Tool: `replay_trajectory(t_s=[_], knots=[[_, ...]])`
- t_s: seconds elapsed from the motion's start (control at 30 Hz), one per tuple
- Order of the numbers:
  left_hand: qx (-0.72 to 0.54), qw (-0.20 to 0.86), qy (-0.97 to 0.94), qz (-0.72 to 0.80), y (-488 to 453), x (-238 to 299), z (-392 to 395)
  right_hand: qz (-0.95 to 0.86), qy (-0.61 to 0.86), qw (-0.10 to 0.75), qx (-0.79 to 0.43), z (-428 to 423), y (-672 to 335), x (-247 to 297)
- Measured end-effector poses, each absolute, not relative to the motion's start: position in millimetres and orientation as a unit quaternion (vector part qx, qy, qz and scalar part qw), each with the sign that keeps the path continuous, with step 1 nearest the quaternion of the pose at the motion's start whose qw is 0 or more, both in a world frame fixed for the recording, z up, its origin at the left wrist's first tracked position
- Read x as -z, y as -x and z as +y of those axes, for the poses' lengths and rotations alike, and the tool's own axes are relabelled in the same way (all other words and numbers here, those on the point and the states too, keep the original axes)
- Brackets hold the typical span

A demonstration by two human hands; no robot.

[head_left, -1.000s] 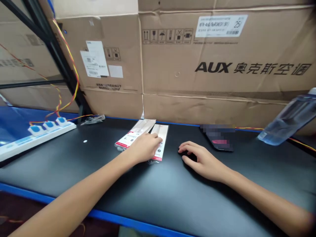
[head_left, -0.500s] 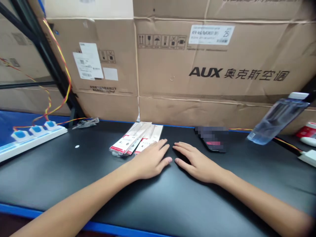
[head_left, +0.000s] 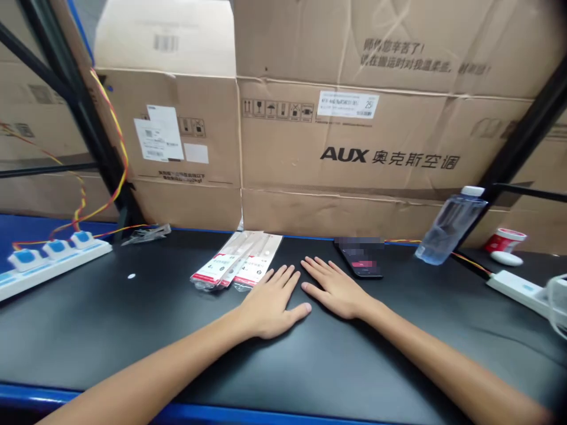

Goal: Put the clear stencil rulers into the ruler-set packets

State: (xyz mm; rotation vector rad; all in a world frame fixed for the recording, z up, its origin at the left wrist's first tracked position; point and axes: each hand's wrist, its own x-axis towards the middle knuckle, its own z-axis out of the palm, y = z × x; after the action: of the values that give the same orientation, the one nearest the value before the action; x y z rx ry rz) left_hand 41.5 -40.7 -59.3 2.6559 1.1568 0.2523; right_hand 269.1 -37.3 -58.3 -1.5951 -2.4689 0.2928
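My left hand (head_left: 271,300) lies flat and open on the black table (head_left: 133,330), fingers stretched forward, holding nothing. Just past its fingertips lies a small pile of flat packets (head_left: 234,265) with red and white labels. My right hand (head_left: 333,289) rests flat and open right beside the left one, thumbs nearly touching. A dark phone (head_left: 359,258) lies just beyond the right hand's fingers.
Large cardboard boxes (head_left: 354,147) wall off the back of the table. A clear water bottle (head_left: 449,225) leans at the right, near a red-and-white cup (head_left: 504,241) and a white power strip (head_left: 520,288). Another white strip with blue buttons (head_left: 48,260) sits left, with red-yellow wires.
My left hand has come off the packets and slid right and back to lie flat. My right hand's fingers have straightened out flat. The view has tilted upward.
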Motion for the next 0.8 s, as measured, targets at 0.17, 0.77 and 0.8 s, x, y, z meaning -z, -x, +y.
replay_trajectory(t_s=[0.17,0.77,0.8], knots=[[-0.089,0.094,-0.908,0.399,-43,64,-42,-0.826,0.546,0.101,-0.096,-37,-269,59],[-0.157,-0.058,-0.862,0.478,-84,46,-18,-0.718,0.665,0.204,0.041,3,-252,57],[-0.154,-0.058,-0.86,0.483,-86,47,-12,-0.712,0.671,0.203,0.048,7,-251,58]])
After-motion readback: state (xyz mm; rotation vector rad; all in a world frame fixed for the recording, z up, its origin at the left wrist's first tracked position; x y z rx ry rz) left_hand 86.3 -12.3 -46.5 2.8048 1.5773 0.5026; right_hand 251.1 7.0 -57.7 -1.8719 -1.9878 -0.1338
